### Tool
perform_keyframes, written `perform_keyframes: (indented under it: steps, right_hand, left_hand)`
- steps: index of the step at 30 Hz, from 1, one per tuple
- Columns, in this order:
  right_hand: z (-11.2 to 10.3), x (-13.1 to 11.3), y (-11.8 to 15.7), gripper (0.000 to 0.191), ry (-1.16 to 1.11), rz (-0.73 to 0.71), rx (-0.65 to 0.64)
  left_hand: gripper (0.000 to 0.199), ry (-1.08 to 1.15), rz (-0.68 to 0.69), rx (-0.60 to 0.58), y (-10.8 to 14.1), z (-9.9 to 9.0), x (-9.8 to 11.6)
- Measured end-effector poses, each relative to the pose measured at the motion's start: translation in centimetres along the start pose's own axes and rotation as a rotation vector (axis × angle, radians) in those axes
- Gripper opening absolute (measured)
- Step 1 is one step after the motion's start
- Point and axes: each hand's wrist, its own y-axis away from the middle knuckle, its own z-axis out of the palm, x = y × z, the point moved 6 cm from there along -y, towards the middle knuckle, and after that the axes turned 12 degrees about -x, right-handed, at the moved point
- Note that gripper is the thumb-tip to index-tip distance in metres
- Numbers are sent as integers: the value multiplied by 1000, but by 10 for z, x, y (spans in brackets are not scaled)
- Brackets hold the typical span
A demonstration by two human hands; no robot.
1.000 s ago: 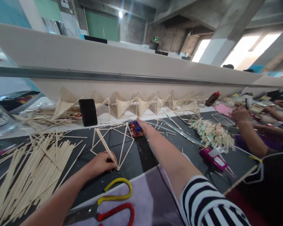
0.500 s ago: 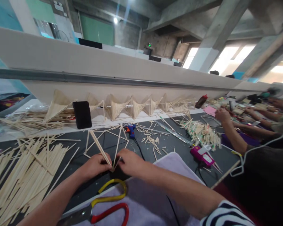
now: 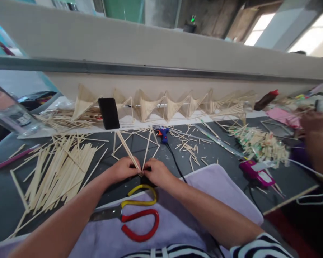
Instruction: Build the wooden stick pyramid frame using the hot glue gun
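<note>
Both my hands meet at the near corner of a thin wooden stick frame (image 3: 148, 147) on the dark table. My left hand (image 3: 125, 168) pinches the lower ends of the slanting wooden sticks (image 3: 127, 147). From the other side, my right hand (image 3: 157, 172) has its fingertips closed at the same corner; the exact contact is partly hidden. Right below lie scissors (image 3: 142, 225) with one yellow and one red handle, resting on a lilac cloth (image 3: 188, 211). Behind the frame is a blue glue gun (image 3: 163, 134).
Loose sticks (image 3: 61, 172) lie at left, a black phone (image 3: 109, 113) behind them. Finished-looking twisted stick models (image 3: 174, 105) line the wall. Cut pieces (image 3: 261, 145), a magenta device (image 3: 257, 173) and a co-worker's hand (image 3: 316, 125) are at right.
The view has tilted down and shifted left, bringing a clear bottle into sight. Both hands stay at the frame's corner, and my right hand's fingers now sit closer to the left's.
</note>
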Motion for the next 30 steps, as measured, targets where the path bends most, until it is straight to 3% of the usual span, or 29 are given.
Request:
perform_keyframes:
  steps: [9, 16, 21, 30]
  right_hand:
    - [0, -3, 3, 13, 32, 37, -10]
    - [-1, 3, -4, 13, -20, -30, -151]
    - [-2, 1, -2, 17, -22, 32, -111]
    - [2, -2, -1, 12, 46, 100, -68]
  left_hand:
    - [17, -29, 41, -4, -1, 0, 1]
    - [24, 185, -3, -94, 0, 3, -7]
    - [25, 309, -32, -111, 3, 3, -9]
    - [21, 259, -51, -90, 2, 4, -7]
